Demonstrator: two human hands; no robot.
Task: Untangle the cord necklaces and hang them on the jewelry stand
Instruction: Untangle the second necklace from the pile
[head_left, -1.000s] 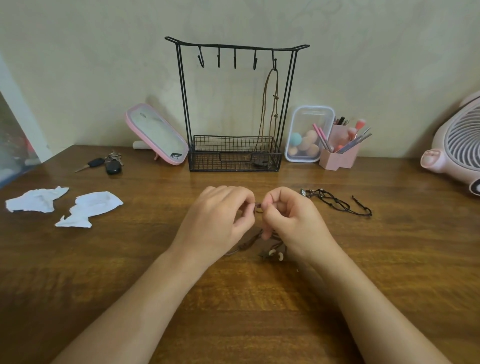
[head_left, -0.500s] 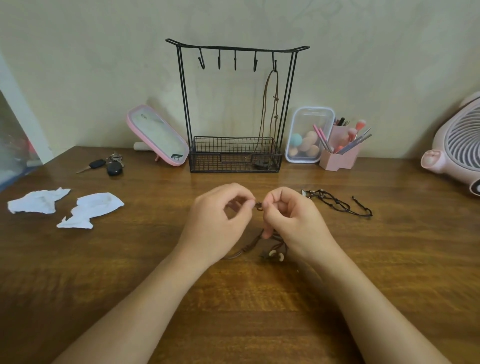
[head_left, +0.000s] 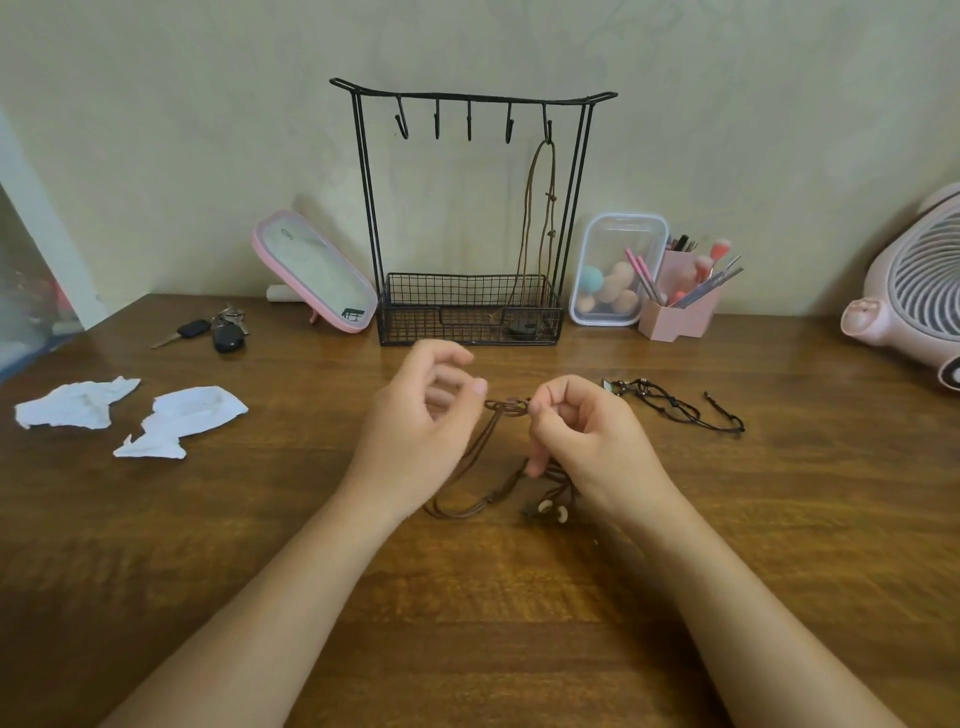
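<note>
A tangled brown cord necklace (head_left: 494, 437) lies on the wooden table (head_left: 260, 545), its beads (head_left: 551, 509) near my right wrist. My right hand (head_left: 582, 441) pinches the cord's knotted loop between thumb and forefinger and lifts it a little. My left hand (head_left: 421, 431) hovers just left of that loop, blurred, with its fingers loosely curled and nothing in them. The black wire jewelry stand (head_left: 470, 208) is at the back, with one brown cord necklace (head_left: 543, 218) hanging from its rightmost hook. A dark cord necklace (head_left: 670, 405) lies on the table to the right.
Two crumpled white tissues (head_left: 130, 415) and keys (head_left: 218, 330) lie at the left. A pink mirror (head_left: 317, 273) leans left of the stand. A clear box of sponges (head_left: 615, 273) and a pink brush holder (head_left: 680, 306) stand to its right. A pink fan (head_left: 914, 280) is at the right edge.
My left hand has let go of the knot and drawn back to the left with its fingers spread. My right hand still pinches the loop, and more of the cord now shows between the hands.
</note>
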